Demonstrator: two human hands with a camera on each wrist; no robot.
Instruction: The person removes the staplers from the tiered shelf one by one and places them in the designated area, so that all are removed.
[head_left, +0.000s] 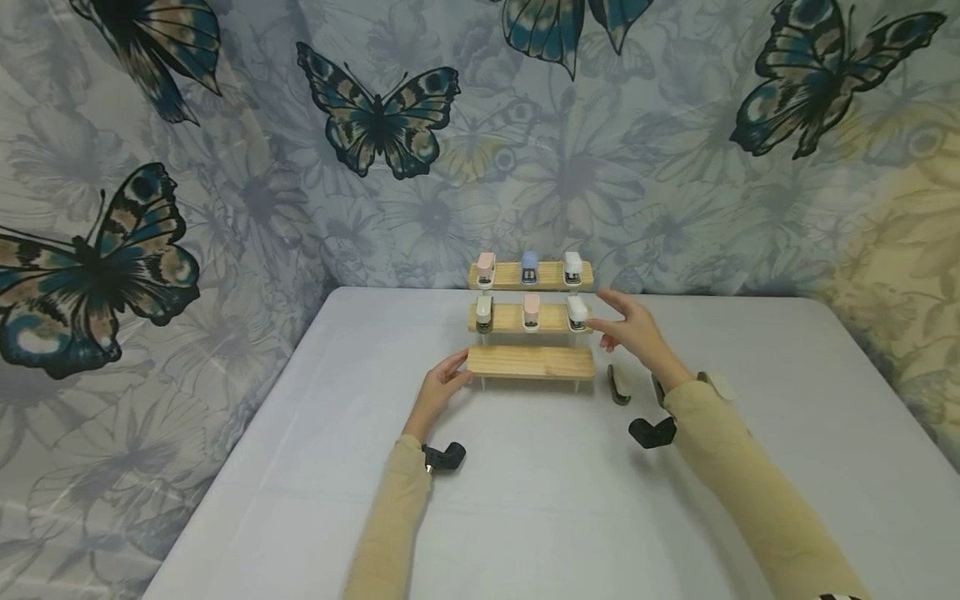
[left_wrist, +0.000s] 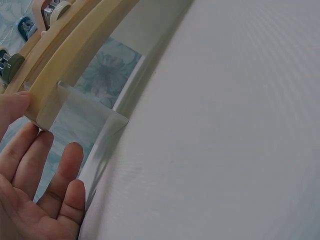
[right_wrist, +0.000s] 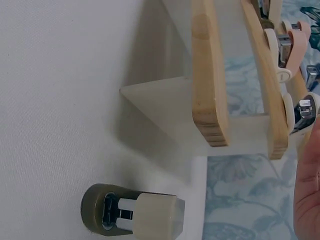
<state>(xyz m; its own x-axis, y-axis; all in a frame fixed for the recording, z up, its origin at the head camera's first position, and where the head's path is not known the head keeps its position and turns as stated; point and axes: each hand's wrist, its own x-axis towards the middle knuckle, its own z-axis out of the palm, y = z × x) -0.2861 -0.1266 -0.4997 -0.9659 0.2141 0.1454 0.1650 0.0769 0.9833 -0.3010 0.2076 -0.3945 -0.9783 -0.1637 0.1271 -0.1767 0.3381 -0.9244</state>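
A three-tier wooden display stand [head_left: 531,362] with clear supports stands on the white table. At its left, my left hand [head_left: 441,387] pinches the end of the lowest shelf, thumb above and fingertips under the wood [left_wrist: 47,100]. On the middle shelf, small staplers stand in a row: a pale green one, a pink stapler [head_left: 531,310] and a white stapler [head_left: 577,312]. My right hand [head_left: 633,329] has its fingers spread, a fingertip right at that white stapler [right_wrist: 304,112]. Below it, a dark green and cream stapler [right_wrist: 135,212] lies on the table.
The top shelf bears a pink stapler [head_left: 486,268], a blue stapler [head_left: 529,267] and a white stapler [head_left: 573,267]. A butterfly-patterned cloth [head_left: 435,208] hangs behind the table [head_left: 525,533]. Black wrist cameras are worn on both wrists.
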